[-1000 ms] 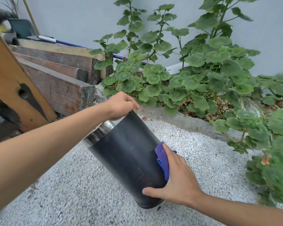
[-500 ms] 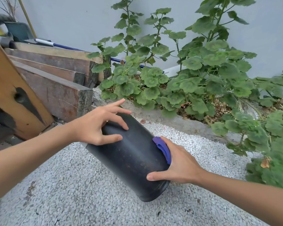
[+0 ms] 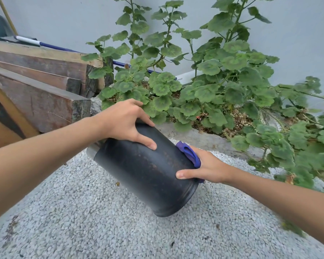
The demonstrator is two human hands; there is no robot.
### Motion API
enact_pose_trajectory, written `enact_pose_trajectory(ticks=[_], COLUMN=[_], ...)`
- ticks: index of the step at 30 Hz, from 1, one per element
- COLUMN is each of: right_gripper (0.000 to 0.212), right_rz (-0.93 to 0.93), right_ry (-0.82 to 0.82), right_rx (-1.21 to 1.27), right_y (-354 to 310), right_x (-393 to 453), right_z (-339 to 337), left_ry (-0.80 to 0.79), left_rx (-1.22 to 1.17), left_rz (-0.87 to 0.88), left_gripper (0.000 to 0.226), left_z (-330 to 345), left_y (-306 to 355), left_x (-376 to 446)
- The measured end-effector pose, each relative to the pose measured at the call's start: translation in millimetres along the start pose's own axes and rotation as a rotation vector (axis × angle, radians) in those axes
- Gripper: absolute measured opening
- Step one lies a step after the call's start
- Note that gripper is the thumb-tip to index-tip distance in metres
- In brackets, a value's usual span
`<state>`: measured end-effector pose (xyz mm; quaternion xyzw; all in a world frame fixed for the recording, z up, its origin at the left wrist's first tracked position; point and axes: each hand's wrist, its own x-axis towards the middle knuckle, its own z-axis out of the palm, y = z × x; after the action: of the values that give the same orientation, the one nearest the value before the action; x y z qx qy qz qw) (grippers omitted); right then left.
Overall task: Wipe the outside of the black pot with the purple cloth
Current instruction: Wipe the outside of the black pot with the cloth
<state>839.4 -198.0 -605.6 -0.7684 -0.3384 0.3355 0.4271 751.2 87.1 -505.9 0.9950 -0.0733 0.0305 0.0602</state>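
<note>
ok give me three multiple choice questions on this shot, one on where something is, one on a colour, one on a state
1. Where is the purple cloth?
A. on the gravel
B. between the right hand and the black pot
C. on the planks

2. What colour is the ground?
A. pale grey gravel
B. red brick
C. green grass

3. How is the pot held?
A. upright on the ground
B. upside down on the planks
C. tilted, off the ground

Answers:
1 B, the cloth shows under the right palm.
2 A, small pale stones.
3 C, the left hand grips its upper end.
</note>
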Motion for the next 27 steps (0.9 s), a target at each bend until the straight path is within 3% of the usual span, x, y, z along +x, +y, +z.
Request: enact_pose_trajectory(ticks=[4,8,14,16,20,23,27], right_gripper=[0.077,0.108,0.091,0.092,0.130,0.144,0.140], right_rz=[-0.053,0.013,0.065,0.079,0.094,0.103,0.099], right_ry=[0.066,0.208,0.312,0.327,0.340,0.333,0.320], right_rx=[-0.132,-0.508,-0.794,-0.850,-0.944,-0.973,-0.920], right_y=[-11.3,-16.8,-18.3,-18.0,-27.7,-28.0,-20.1], right_x=[-13.2,-31.4,-55.2,-59.4,-63.3,-58.5,-52.7], right_z=[15.8,49.6,101.7,114.4,132.2,136.4,122.5], left_ry=[0.022,0.083,0.088,0.086,0.086,0.069,0.073], left_rx=[-0.025,-0.105,-0.104,-0.094,-0.067,-0.030,-0.040], left_rz=[-0.014,0.067,0.117,0.108,0.065,0.026,0.006], left_gripper=[0.100,0.091,0.095,0.096,0.092,0.090,0.078], left_z=[5.5,3.9,1.6,2.8,3.7,4.6,6.7], left_y=[-6.7,-4.5,4.5,5.6,2.2,-0.4,1.1], left_x=[-3.0,-12.0,-24.1,-27.1,-33.9,-36.2,-34.5])
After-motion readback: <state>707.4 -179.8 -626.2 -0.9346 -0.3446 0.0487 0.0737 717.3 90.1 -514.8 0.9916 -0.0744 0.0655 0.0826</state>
